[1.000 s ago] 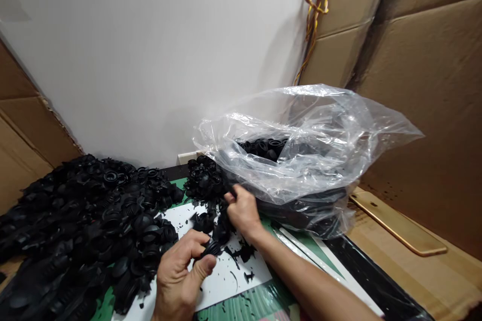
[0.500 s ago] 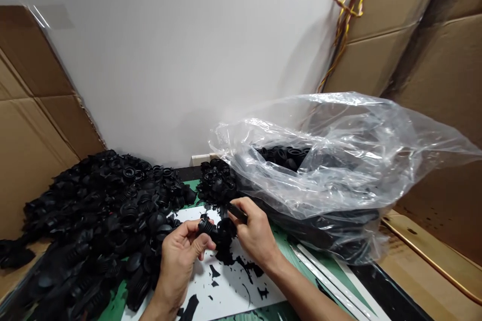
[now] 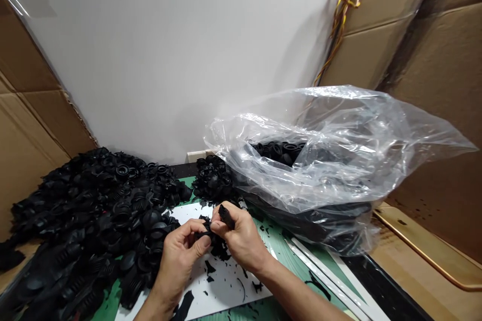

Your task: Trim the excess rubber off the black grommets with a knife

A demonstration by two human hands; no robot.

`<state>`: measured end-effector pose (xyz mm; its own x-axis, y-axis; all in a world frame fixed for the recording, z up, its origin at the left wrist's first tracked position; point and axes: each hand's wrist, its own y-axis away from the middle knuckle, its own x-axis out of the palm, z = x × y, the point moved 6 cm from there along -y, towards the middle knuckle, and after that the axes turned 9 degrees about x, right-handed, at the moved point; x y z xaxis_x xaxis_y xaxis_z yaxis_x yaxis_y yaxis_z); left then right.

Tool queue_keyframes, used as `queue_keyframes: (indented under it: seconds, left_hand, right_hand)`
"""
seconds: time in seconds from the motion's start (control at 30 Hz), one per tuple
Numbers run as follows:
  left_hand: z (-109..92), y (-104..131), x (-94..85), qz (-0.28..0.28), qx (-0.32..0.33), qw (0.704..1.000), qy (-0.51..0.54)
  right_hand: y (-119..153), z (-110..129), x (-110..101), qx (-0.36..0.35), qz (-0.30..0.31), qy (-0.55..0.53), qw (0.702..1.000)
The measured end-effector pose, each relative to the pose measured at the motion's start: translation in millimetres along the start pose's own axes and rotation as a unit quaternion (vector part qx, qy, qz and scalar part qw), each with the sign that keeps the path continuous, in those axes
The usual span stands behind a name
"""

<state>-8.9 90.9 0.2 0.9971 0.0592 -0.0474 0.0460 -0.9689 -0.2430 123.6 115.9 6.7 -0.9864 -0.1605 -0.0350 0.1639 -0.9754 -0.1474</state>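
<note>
My left hand (image 3: pixel 181 250) pinches a small black ribbed rubber boot (image 3: pixel 204 229) between thumb and fingers, above a white board (image 3: pixel 222 288). My right hand (image 3: pixel 243 238) is closed round a short dark tool handle (image 3: pixel 226 215); its working end is hidden. The thumb and fingertips of this hand meet the boot, so the two hands almost touch. Black rubber scraps (image 3: pixel 184 306) and crumbs are scattered over the board below.
On the left lies a large heap of black rubber parts (image 3: pixel 94 205). A smaller black pile (image 3: pixel 213 180) sits behind my hands. To the right, a clear plastic bag (image 3: pixel 339 160) holds more parts. White strips (image 3: pixel 320 271) lie on the green mat (image 3: pixel 273 233).
My right hand has moved left to the boot, and the tool handle has tilted. My left hand stays nearly in place. The whole view has shifted slightly.
</note>
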Motion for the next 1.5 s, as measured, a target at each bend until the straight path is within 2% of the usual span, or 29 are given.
queue_keyframes:
  seconds: [0.13, 0.33, 0.47, 0.53, 0.63, 0.7, 0.83, 0.97, 1.03, 1.1, 1.23, 1.33, 1.5]
  left_hand:
    - [8.1, 2.7, 2.6, -0.008, -0.043, 0.998, 0.036]
    - [9.5, 2.3, -4.4, -0.082, -0.05, 0.994, 0.056]
    - [7.5, 1.4, -7.7, -0.096, -0.05, 0.992, 0.063]
    - [7.7, 0.7, -9.5, -0.103, -0.049, 0.992, 0.061]
    - [8.2, -0.5, -12.3, -0.119, -0.041, 0.99, 0.062]
    - [8.1, -1.0, -12.4, -0.119, -0.038, 0.99, 0.066]
    - [6.1, -1.0, -11.6, -0.111, -0.039, 0.991, 0.067]
    - [4.6, 0.0, -12.1, -0.112, -0.046, 0.99, 0.068]
    - [4.6, 0.6, -11.5, -0.111, -0.05, 0.991, 0.064]
    - [4.7, 1.2, -10.8, -0.112, -0.053, 0.991, 0.057]
    - [4.7, 1.2, -10.7, -0.118, -0.061, 0.99, 0.047]
    - [4.2, -0.1, -10.0, -0.111, -0.061, 0.991, 0.044]
    - [3.5, 0.4, -8.3, -0.097, -0.052, 0.993, 0.036]
  right_hand:
    - [3.1, 4.6, -1.4, -0.032, -0.019, 0.054, 0.998]
    - [7.2, 7.1, 0.3, -0.082, -0.022, 0.115, 0.99]
    - [5.4, 2.4, -1.1, -0.046, -0.031, 0.11, 0.992]
    - [1.4, -4.0, -11.4, -0.005, -0.074, 0.093, 0.993]
    - [-5.5, -15.6, -37.0, 0.058, -0.171, 0.047, 0.982]
    - [-10.1, -19.0, -47.7, 0.077, -0.19, 0.03, 0.978]
    - [-14.4, -12.3, -40.5, 0.078, -0.083, 0.069, 0.991]
    - [-6.8, 5.3, -41.7, 0.01, -0.082, 0.096, 0.992]
    - [-4.8, 7.8, -43.3, 0.003, -0.073, 0.054, 0.996]
    - [-5.3, 2.9, -41.2, 0.043, -0.039, -0.035, 0.998]
    - [-4.5, -4.3, -25.1, 0.114, 0.044, -0.2, 0.972]
    - [-1.8, -2.7, -14.7, 0.121, 0.078, -0.228, 0.963]
    - [0.2, 1.0, -8.2, 0.096, 0.078, -0.208, 0.97]
